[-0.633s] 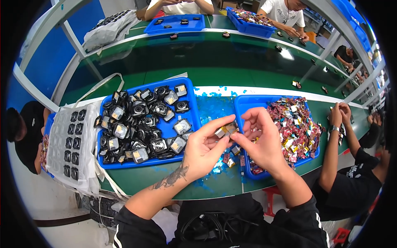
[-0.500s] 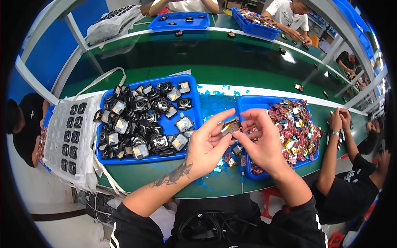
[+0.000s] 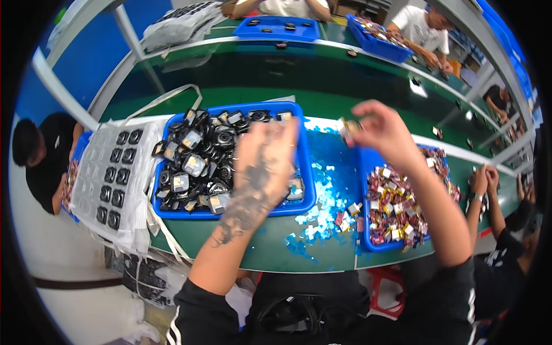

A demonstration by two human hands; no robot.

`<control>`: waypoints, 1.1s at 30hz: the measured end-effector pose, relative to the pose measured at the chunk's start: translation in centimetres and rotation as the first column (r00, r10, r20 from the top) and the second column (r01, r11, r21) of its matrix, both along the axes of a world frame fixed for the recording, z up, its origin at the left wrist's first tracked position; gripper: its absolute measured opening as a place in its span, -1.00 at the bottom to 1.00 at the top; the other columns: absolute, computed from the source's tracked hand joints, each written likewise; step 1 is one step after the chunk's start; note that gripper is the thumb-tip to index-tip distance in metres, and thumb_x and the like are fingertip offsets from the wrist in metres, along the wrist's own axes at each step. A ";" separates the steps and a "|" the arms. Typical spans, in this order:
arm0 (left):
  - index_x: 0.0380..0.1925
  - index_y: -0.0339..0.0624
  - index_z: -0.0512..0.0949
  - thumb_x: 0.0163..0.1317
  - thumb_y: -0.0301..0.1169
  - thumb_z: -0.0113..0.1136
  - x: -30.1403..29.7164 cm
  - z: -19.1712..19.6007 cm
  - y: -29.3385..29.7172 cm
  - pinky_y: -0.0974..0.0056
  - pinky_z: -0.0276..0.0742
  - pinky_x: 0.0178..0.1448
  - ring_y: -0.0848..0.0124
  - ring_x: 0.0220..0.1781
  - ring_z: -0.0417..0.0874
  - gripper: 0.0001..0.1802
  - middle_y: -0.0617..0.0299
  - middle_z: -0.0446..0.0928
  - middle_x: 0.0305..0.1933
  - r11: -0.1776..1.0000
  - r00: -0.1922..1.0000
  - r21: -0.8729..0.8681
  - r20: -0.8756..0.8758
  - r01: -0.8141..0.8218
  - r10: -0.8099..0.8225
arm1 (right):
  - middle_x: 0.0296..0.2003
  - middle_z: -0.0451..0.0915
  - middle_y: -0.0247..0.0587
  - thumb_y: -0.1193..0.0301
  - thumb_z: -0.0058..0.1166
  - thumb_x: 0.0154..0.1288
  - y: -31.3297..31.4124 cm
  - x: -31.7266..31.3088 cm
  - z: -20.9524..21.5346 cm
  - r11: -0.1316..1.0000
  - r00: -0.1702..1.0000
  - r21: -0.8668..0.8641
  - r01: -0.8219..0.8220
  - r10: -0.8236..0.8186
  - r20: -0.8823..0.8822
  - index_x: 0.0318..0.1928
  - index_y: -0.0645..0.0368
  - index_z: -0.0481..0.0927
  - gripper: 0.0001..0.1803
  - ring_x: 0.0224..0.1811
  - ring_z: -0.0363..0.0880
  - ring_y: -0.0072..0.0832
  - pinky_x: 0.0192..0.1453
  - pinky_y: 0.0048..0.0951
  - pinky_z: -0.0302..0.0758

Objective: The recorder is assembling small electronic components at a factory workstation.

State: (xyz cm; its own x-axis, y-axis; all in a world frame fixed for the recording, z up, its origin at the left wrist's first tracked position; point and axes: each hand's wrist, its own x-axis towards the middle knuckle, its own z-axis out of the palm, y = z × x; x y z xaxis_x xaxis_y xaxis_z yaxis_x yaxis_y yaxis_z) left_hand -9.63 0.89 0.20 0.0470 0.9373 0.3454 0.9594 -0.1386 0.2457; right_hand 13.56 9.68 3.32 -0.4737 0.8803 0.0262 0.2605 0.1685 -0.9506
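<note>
My left hand (image 3: 265, 155) is over the left blue tray (image 3: 313, 190), its back turned up and its fingers blurred and partly hidden. Whether it holds anything does not show. Beneath it the tray is heaped with black watch-case-like parts (image 3: 194, 165), several with clear, square faces. My right hand (image 3: 382, 129) is raised above the far edge of the right blue tray (image 3: 368, 244). Between its thumb and fingers it pinches a small module (image 3: 347, 133) with pale, yellow and dark areas, smeared by motion. The right tray holds a pile of similar small reddish, white and yellow modules (image 3: 397, 207).
Blue film scraps (image 3: 322, 213) and a few loose modules (image 3: 348, 217) lie between the trays. Left stands a white moulded tray (image 3: 109, 172) with rows of black parts. Beyond runs a green conveyor (image 3: 247, 69) carrying scattered parts. Other people work across it and on both sides.
My hands have parted: the left moved over the tray of black parts, the right rose to the right with a small module. The view has shifted slightly.
</note>
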 end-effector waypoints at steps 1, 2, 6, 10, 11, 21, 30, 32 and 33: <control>0.14 -0.09 0.47 0.14 -0.52 0.08 -1.9 -1.7 -0.2 0.09 0.40 0.20 0.13 0.22 0.44 -0.51 0.07 0.54 0.12 0.996 0.987 0.063 -0.146 -0.057 0.066 | -0.35 0.68 -0.14 0.61 0.22 0.16 2.9 -0.3 -0.1 0.997 0.976 0.061 0.044 -0.056 0.210 0.04 0.35 0.41 -0.57 -0.27 0.68 -0.53 -0.21 -0.51 0.56; 0.15 -0.08 0.48 0.15 -0.52 0.07 -2.9 -1.8 -0.4 0.08 0.34 0.26 0.13 0.25 0.41 -0.51 0.07 0.49 0.19 0.986 0.975 -0.043 -0.163 -0.161 0.152 | -0.38 0.66 -0.18 0.60 0.23 0.16 5.1 -1.0 -0.4 0.995 0.966 0.052 0.085 -0.095 0.241 0.05 0.36 0.42 -0.57 -0.27 0.68 -0.53 -0.22 -0.50 0.58; 0.03 -0.07 0.55 0.12 -0.54 0.17 -3.3 -2.7 0.5 0.12 0.31 0.29 0.17 0.27 0.39 -0.59 0.12 0.44 0.21 0.991 0.969 -0.004 -0.210 -0.137 0.133 | -0.22 0.64 -0.09 0.58 0.43 -0.08 13.0 0.2 -5.9 0.939 0.910 -0.090 0.331 -0.292 0.295 -0.02 0.30 0.50 -0.46 -0.24 0.69 -0.38 -0.27 -0.44 0.65; -0.09 -0.13 0.57 -0.04 -0.55 0.34 -4.3 -3.7 0.7 0.11 0.38 0.21 0.16 0.21 0.41 -0.58 0.13 0.45 0.09 0.983 0.973 0.108 -0.162 -0.146 0.162 | -0.21 0.64 -0.03 0.27 0.51 -0.12 13.6 1.1 -7.7 0.917 0.750 0.274 0.290 -0.396 0.530 -0.13 0.20 0.58 -0.47 -0.14 0.66 -0.19 -0.03 -0.29 0.58; -0.12 -0.15 0.57 -0.06 -0.56 0.35 -4.2 -3.4 0.4 0.11 0.40 0.18 0.15 0.18 0.42 -0.59 0.13 0.46 0.03 0.982 0.979 0.144 -0.141 -0.123 0.144 | -0.20 0.63 -0.01 0.19 0.50 -0.10 12.4 1.3 -6.8 0.887 0.636 0.415 0.202 -0.441 0.634 -0.14 0.17 0.59 -0.47 -0.12 0.64 -0.12 0.02 -0.24 0.56; -0.24 -0.30 0.66 0.19 -0.43 0.31 -1.4 0.6 -0.5 0.38 0.39 -0.51 0.56 -0.59 0.52 -0.82 0.25 0.59 -0.56 0.992 0.825 0.090 0.565 -0.087 0.021 | -0.37 0.58 -0.09 0.24 0.29 0.10 -8.9 0.9 -1.0 0.675 0.566 0.325 -0.662 0.166 0.807 -0.43 0.20 0.63 -0.73 -0.22 0.60 -0.15 -0.14 -0.16 0.50; -0.09 -0.35 0.59 0.30 -0.41 0.22 1.7 -0.8 -0.7 0.39 0.67 -0.32 0.37 -0.33 0.73 -0.74 0.01 0.66 -0.18 0.925 -0.030 0.025 0.999 0.378 -0.014 | -0.48 0.59 -0.19 0.42 0.23 0.13 -10.6 1.6 -2.5 0.767 0.747 0.454 -0.453 0.049 0.663 -0.24 0.16 0.57 -0.82 -0.34 0.62 -0.17 -0.23 -0.16 0.48; -0.20 -0.35 0.60 0.30 -0.41 0.22 2.1 -1.2 -0.8 0.40 0.66 -0.32 0.38 -0.33 0.72 -0.80 0.07 0.66 -0.25 0.925 0.022 0.009 1.000 0.380 -0.019 | -0.50 0.62 -0.14 0.50 0.23 0.12 -10.2 1.7 -1.4 0.869 0.864 0.420 -0.262 0.017 0.504 -0.10 0.16 0.53 -0.71 -0.38 0.64 -0.16 -0.26 -0.16 0.53; -0.19 -0.35 0.61 0.29 -0.44 0.23 2.4 -1.5 -1.0 0.41 0.66 -0.32 0.39 -0.34 0.72 -0.82 0.11 0.64 -0.28 0.924 0.037 0.015 0.999 0.382 -0.032 | -0.51 0.59 -0.21 0.56 0.21 0.17 -10.3 1.9 -1.0 0.931 0.914 0.336 -0.142 -0.008 0.407 -0.05 0.17 0.52 -0.69 -0.40 0.65 -0.31 -0.29 -0.30 0.54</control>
